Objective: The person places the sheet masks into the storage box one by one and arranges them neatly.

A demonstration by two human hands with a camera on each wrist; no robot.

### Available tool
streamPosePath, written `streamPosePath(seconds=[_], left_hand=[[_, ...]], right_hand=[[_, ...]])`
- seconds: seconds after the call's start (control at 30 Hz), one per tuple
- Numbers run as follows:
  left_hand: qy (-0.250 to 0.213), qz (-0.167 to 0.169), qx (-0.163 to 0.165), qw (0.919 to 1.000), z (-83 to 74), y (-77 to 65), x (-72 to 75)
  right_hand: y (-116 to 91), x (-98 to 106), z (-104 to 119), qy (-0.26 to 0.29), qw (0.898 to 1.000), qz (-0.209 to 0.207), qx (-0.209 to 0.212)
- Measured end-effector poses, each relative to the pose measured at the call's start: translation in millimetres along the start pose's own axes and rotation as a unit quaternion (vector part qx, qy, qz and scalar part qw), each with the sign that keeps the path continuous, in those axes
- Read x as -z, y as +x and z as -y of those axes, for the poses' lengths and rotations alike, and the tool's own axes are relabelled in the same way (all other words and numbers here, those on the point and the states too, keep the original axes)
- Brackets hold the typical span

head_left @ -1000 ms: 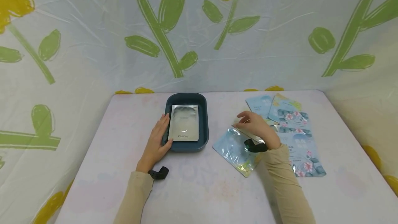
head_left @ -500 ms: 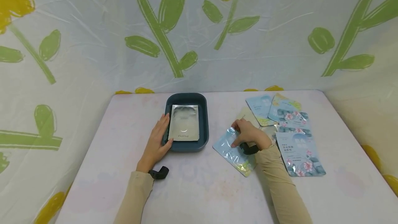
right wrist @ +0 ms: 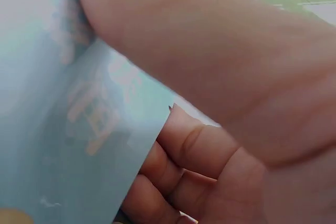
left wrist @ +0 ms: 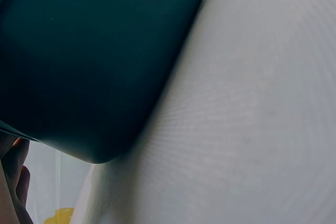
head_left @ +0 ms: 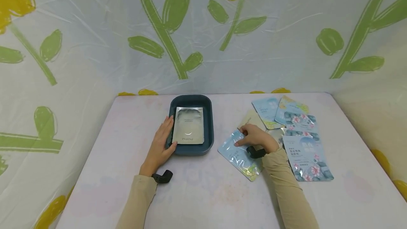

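My left hand (head_left: 160, 142) rests with extended fingers along the left side of a dark blue plastic tray (head_left: 208, 126). The tray's outer wall (left wrist: 89, 72) fills much of the left wrist view. Inside it lies a silvery cream face mask packet (head_left: 189, 126). On the right, my right hand (head_left: 255, 138) pinches the upper edge of a shiny light blue face mask packet (head_left: 233, 151). The right wrist view shows the thumb over that packet (right wrist: 63, 145) and the other fingers curled at its edge. The packet lies at an angle, partly hidden by the hand.
Beyond the right hand, a cream packet (head_left: 249, 116) lies partly covered. Two blue-and-yellow packets (head_left: 265, 107) overlap at the back right. Two flowered blue packets (head_left: 310, 160) lie further right, beside a partly hidden silver one (head_left: 278, 133). Patterned cloth (head_left: 270, 70) surrounds the table.
My right hand has come down and slightly left from above the packets, and now pinches the light blue packet. A cream packet behind it has come into view. The left hand stays put.
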State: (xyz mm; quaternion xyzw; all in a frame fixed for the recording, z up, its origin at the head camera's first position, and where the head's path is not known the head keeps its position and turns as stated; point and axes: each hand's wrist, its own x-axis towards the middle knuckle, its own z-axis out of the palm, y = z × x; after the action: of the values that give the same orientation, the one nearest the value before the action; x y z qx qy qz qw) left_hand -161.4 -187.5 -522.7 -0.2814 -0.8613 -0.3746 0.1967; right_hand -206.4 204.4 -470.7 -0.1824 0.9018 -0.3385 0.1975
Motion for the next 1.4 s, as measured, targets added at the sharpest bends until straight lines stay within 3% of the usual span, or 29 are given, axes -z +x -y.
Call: streamPosePath(seconds=[0.1,0.27,0.47,0.6,0.87,1.17,1.4], left_hand=[[-0.002,0.001,-0.002,1.0,-0.1,-0.3,0.2],[-0.001,0.003,-0.002,1.0,0.1,-0.1,0.9],[0.002,0.005,0.003,1.0,0.3,-0.5,1.0],[0.002,0.003,0.0,1.0,0.3,-0.3,0.5],[0.007,0.006,0.002,1.0,-0.7,-0.8,0.6],[0.011,0.001,0.0,0.9999,0.9,-1.8,0.4],[0.01,0.001,0.0,1.0,2.1,-1.2,1.0]], right_hand=[[-1,1,-1,0.011,1.0,0.006,0.011],[-5,5,-5,0.043,0.997,0.019,0.064],[-5,8,-8,0.098,0.993,0.04,0.05],[-6,9,-10,0.1,0.993,0.031,0.049],[-6,11,-14,0.081,0.995,-0.019,0.048],[-6,10,-18,0.16,0.984,-0.083,0.005],[-6,9,-22,0.187,0.973,-0.13,-0.033]])
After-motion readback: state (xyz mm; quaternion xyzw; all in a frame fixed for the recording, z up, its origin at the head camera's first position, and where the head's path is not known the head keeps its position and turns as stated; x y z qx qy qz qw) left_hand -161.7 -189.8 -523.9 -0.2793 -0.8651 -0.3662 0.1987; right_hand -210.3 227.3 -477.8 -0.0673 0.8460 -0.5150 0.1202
